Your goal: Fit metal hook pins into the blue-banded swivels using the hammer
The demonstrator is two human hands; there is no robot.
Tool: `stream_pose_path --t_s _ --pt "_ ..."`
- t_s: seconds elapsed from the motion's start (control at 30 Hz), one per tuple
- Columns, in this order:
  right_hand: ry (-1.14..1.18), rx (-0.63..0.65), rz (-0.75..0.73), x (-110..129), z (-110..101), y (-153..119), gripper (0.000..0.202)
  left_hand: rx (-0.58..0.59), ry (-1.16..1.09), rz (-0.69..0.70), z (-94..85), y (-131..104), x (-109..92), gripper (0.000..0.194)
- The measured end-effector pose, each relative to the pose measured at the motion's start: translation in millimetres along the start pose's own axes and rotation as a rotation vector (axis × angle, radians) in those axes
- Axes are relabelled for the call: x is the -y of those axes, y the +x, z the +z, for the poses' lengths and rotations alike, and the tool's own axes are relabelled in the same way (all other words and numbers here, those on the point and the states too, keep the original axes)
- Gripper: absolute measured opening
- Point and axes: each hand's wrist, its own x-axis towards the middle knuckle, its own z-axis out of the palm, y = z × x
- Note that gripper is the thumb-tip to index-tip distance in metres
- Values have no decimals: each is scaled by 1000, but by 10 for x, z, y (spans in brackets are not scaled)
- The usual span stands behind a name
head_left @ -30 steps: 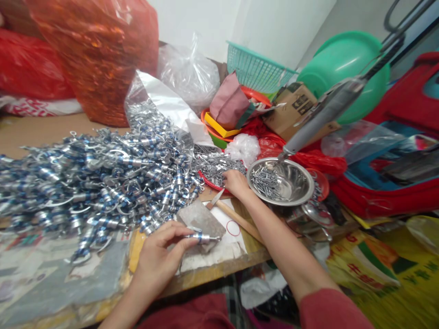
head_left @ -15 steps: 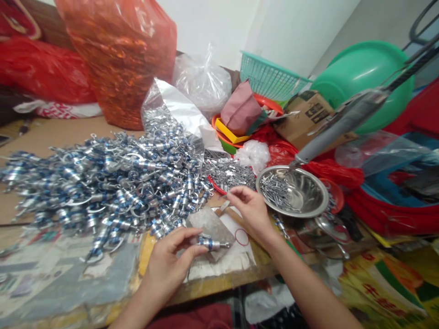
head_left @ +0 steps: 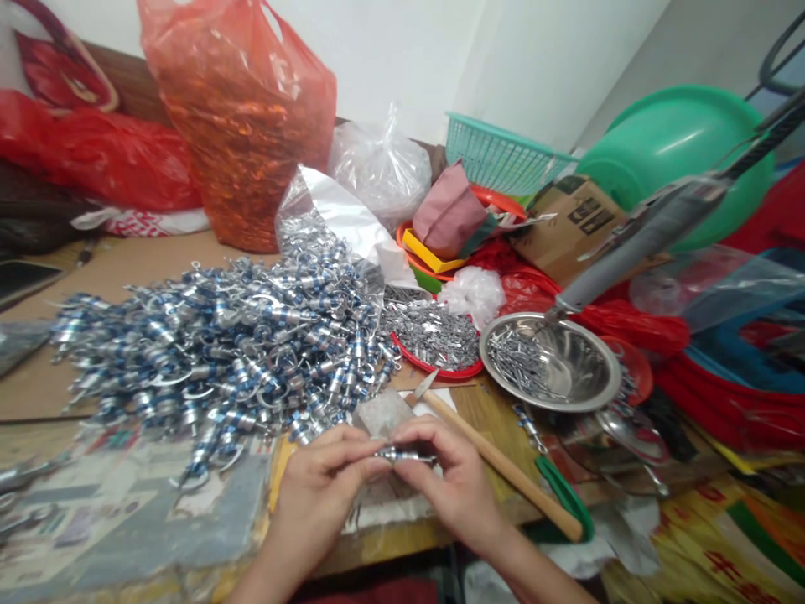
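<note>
My left hand [head_left: 324,482] pinches one end of a small silver metal fitting [head_left: 406,455] between thumb and fingers. The fingers of my right hand [head_left: 449,470] close on its other end, so both hands meet at it. Whether a second small part is between the fingers cannot be made out. Just beyond the fingertips lies a grey block [head_left: 383,411], partly covered by the hands. A hammer [head_left: 509,470] with a wooden handle rests beside my right hand, its head near the block. To the left is a big heap of silver-and-blue fittings [head_left: 251,335].
A red tray [head_left: 462,372] of small flat metal pieces stands behind the hammer. Right of it is a steel bowl [head_left: 582,373] holding thin metal parts, with a grey-handled tool [head_left: 641,243] leaning over it. Plastic bags, including an orange one [head_left: 251,126], stand at the back.
My right hand has come left and down from beside the red tray to the fitting in my left hand. The hammer's handle, earlier behind my right arm, now shows fully.
</note>
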Motion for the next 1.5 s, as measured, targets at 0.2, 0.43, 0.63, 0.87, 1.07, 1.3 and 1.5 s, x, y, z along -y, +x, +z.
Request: stream_pose_path --t_s 0.2,0.43,0.63,0.87,1.07,1.3,1.5 --pt "-508 118 -712 -9 -88 -34 26 38 74 13 -72 17 -92 9" --pt "-444 41 -665 -7 -130 6 26 10 243 276 -110 15 -106 11" --pt "-140 -66 -414 -67 -7 -67 18 37 70 29 -88 -31 -79 11" --pt "-84 89 79 10 -70 47 8 -55 -329 -338 22 -87 107 44" --pt "-983 -25 324 -462 -607 808 26 60 -417 -443 23 -14 148 60" --pt "-1093 97 366 -805 -563 1255 39 174 -372 -480 10 96 78 73" --pt "-963 76 245 -929 -777 1204 32 214 -449 -469 -28 150 127 77"
